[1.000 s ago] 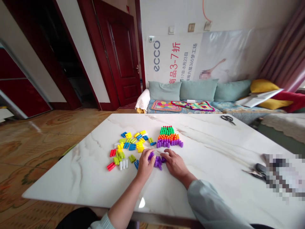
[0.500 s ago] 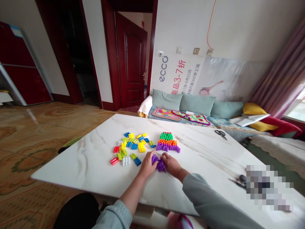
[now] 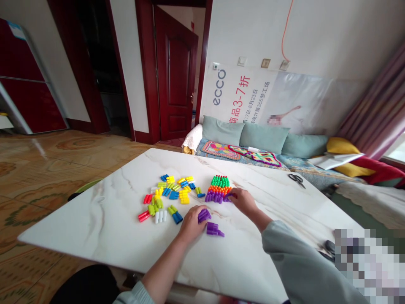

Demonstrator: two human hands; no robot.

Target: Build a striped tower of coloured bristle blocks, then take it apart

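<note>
My left hand [image 3: 191, 223] has its fingers gripping purple pegs [image 3: 204, 215]; my right hand [image 3: 245, 202], fingers' grip unclear, meets the purple row [image 3: 214, 197]; a gentle touch should leave it undisturbed.

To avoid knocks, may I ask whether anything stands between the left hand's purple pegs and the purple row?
Nothing visible stands between the purple pegs at the left hand and the purple row; the right hand is at its right end.

"ecco" — "3-7折" — on wall poster [image 3: 268, 99]
</note>
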